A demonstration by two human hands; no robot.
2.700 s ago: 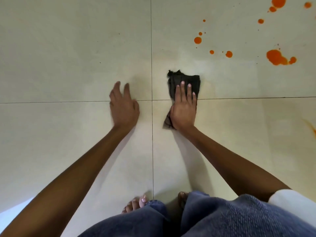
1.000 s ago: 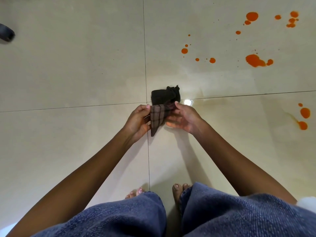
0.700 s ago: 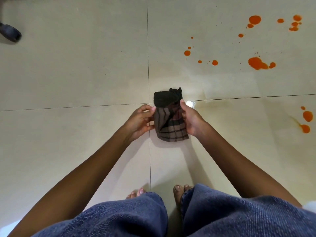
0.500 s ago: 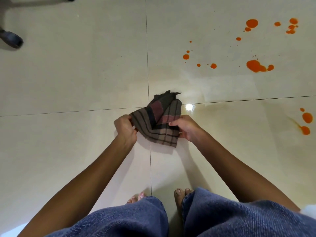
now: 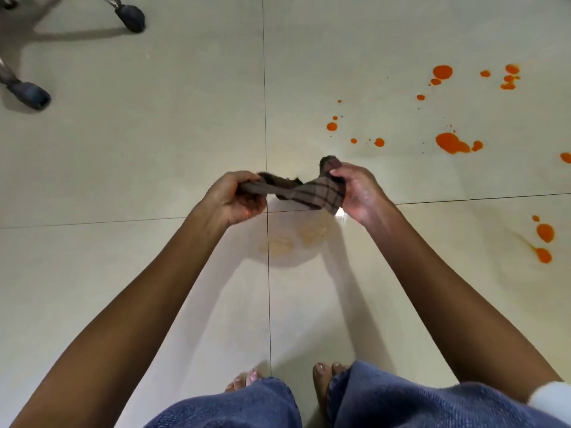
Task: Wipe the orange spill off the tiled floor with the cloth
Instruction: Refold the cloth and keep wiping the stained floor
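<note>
Nearest to us, below the grout crossing (image 5: 267,212) where four tiles meet, we see denim knees (image 5: 247,406) and bare toes (image 5: 321,373) on either side of the joint line. A bit of white sleeve (image 5: 547,396) shows at the lower right edge. Both forearms reach up toward the crossing.

Just below and right of the crossing lies a pale smear (image 5: 290,242), a faint rounded patch with weak orange tints.

At the crossing itself we find the cloth (image 5: 312,191), a brown checked rag pulled into a twisted band between the hands; it appears lifted off the tiled floor (image 5: 123,149). The left hand (image 5: 234,199), just left of the crossing, has its fingers curled round one end. The right hand (image 5: 358,193), to the right of the crossing, pinches the other end between thumb and bent fingers, with a dark corner sticking up above the thumb.

Beyond, up and to the right of the crossing, the orange spill (image 5: 451,143) lies scattered as blots and small drops, well apart from the cloth. More drops sit far right, level with the crossing.

Farthest off, up and to the left of the crossing, we see two dark furniture feet (image 5: 131,13).
</note>
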